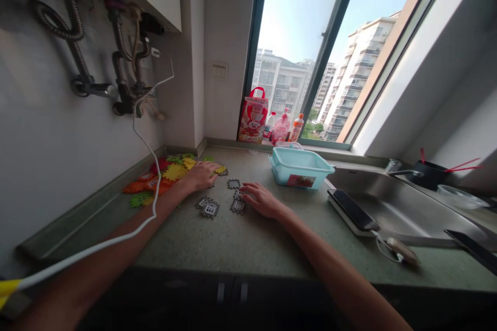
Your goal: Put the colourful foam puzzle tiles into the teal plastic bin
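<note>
My left hand [201,175] is at the right end of a pile of coloured interlocking plastic pieces, with yellow pieces [174,171] beside it. Its fingers are apart and stretched forward; a small dark piece shows partly by the fingertips. My right hand [263,200] rests palm down with fingers spread, its fingertips over grey toothed pieces, one of them a grey window-patterned piece [237,206]. Just beyond lies a grey square frame piece [233,184]. Between my forearms sit more grey window pieces [209,209], overlapping one another.
Right of my right hand stands a light blue plastic tub [301,165]. Farther right are a phone [353,209] on a white block, a cable and a steel sink [388,201]. Bottles [281,128] and a red bag [254,120] line the windowsill. A white cable [116,240] crosses over my left forearm.
</note>
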The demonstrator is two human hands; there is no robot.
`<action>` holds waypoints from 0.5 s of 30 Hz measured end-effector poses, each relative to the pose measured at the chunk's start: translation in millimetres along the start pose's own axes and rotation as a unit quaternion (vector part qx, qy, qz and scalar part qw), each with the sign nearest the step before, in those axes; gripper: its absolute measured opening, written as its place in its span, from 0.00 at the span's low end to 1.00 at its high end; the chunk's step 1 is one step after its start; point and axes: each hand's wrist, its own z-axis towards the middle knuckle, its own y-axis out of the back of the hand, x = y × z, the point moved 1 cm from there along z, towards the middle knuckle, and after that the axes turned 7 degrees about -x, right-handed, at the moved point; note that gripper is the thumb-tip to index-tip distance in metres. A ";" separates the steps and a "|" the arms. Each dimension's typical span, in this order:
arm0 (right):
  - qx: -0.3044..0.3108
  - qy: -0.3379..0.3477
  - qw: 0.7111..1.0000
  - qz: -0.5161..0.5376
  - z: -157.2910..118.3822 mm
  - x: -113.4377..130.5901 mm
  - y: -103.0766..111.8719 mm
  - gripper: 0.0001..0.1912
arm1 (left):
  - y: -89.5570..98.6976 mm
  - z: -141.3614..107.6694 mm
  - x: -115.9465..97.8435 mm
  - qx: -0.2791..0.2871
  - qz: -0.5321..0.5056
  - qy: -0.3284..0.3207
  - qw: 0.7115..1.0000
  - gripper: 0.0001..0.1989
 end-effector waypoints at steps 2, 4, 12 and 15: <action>0.007 -0.005 1.000 -0.003 -0.3 -1.4 0.2 0.21 | -3.3 7.4 -4.5 0.034 -0.014 -0.018 0.999 0.23; 0.014 -0.007 1.000 -0.006 -0.2 -2.8 0.9 0.22 | -5.6 8.1 -6.2 0.042 -0.005 -0.016 0.999 0.23; 0.036 0.010 0.999 -0.001 0.1 -1.8 5.1 0.21 | -3.9 -6.2 8.6 0.004 0.108 0.060 0.992 0.29; 0.029 0.001 1.000 0.007 0.5 -0.8 6.1 0.22 | -9.6 15.1 12.1 0.005 0.104 0.064 0.993 0.26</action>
